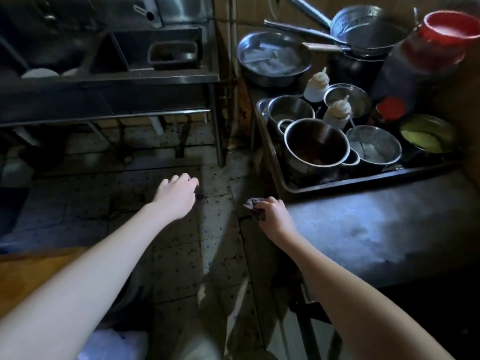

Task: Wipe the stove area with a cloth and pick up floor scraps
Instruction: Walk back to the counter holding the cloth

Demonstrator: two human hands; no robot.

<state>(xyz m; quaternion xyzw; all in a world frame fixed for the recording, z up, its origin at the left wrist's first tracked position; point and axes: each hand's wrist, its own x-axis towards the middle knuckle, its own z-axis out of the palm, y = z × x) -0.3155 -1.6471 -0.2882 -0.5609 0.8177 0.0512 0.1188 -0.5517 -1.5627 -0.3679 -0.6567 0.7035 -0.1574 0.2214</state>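
My left hand (178, 194) reaches down over the speckled tile floor (181, 245), fingers curled and slightly apart, holding nothing I can see. Just beyond its fingertips lies a small dark purple scrap (201, 196) on the tiles. My right hand (271, 214) is closed on a crumpled grey cloth (253, 203) at the left front corner of the steel counter (376, 229). The cloth sticks out past the counter edge.
A metal tray (350, 181) on the counter holds several steel bowls, squeeze bottles and jars. A steel basin (272, 58) and pots stand behind it. A steel sink unit (109, 74) stands at the left, on legs. A wooden surface (28, 274) is at lower left.
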